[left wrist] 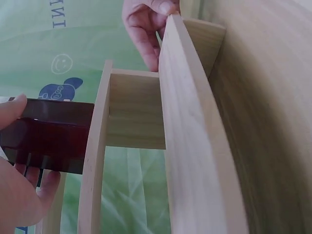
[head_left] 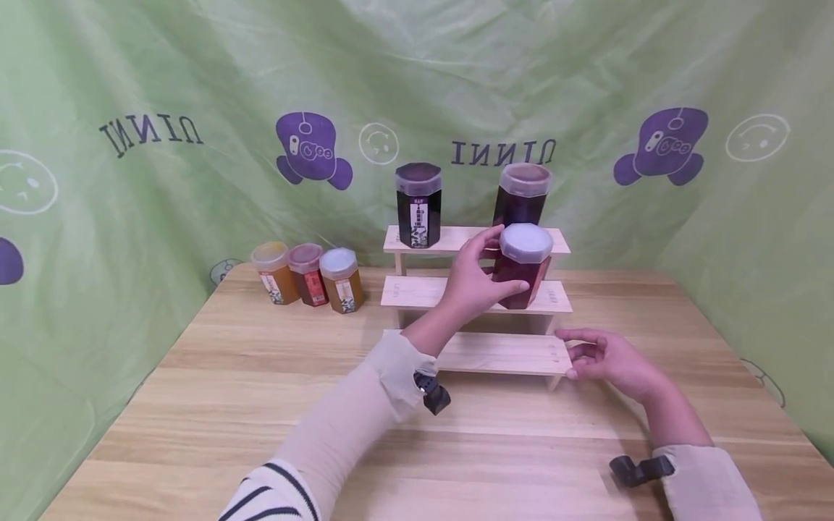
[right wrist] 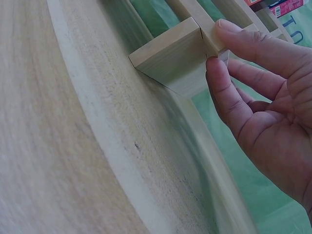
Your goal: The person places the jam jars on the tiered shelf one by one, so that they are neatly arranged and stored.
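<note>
My left hand (head_left: 470, 281) grips a dark red jar (head_left: 521, 278) with a white lid, thumb on the near side and fingers round behind it. That jar stands upright at the right part of the middle board of a three-step wooden rack (head_left: 495, 352); in the left wrist view the jar's base (left wrist: 73, 136) is right at the board. With thumb and fingers, my right hand (head_left: 612, 364) pinches the right end of the lowest board, and the right wrist view shows the thumb (right wrist: 234, 30) along the board's corner.
On the top board stand a dark jar (head_left: 418, 210) at left and another dark jar (head_left: 521, 192) at right. An orange jar (head_left: 276, 278), a red jar (head_left: 309, 278) and an amber jar (head_left: 342, 286) sit on the wooden table (head_left: 260, 405). Behind hangs a green cloth (head_left: 417, 65).
</note>
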`<state>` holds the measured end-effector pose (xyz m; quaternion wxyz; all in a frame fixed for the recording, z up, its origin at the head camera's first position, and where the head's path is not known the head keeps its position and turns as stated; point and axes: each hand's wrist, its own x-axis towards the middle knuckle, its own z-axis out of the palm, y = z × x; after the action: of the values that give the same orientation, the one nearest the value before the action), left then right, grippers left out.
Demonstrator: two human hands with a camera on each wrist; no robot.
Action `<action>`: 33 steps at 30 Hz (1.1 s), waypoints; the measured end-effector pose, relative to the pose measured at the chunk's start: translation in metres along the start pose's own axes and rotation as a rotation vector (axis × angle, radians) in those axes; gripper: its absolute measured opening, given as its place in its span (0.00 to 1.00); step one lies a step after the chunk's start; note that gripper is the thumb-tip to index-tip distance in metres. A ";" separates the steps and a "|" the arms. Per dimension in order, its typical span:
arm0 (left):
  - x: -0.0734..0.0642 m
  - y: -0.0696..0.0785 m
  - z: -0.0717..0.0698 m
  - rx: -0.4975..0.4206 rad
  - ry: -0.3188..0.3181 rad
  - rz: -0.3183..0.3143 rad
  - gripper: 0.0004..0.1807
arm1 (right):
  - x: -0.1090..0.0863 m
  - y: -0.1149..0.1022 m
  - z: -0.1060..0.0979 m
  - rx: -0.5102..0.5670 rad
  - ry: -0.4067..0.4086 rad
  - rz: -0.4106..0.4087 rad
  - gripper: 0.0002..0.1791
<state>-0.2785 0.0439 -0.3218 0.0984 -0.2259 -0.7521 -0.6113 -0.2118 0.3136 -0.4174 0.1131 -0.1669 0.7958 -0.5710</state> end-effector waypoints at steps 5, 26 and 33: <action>-0.010 -0.001 -0.007 -0.106 0.000 -0.029 0.45 | -0.001 0.000 0.000 0.012 -0.002 -0.013 0.38; -0.039 -0.006 -0.043 -0.214 -0.074 0.182 0.34 | 0.001 -0.002 0.001 -0.013 0.016 0.014 0.40; -0.045 -0.010 -0.057 -0.237 -0.092 0.210 0.32 | -0.001 -0.004 0.001 0.008 -0.004 -0.007 0.39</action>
<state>-0.2508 -0.0226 -0.3365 0.0998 -0.3414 -0.6506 -0.6710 -0.2102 0.3118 -0.4138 0.1133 -0.1702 0.7928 -0.5742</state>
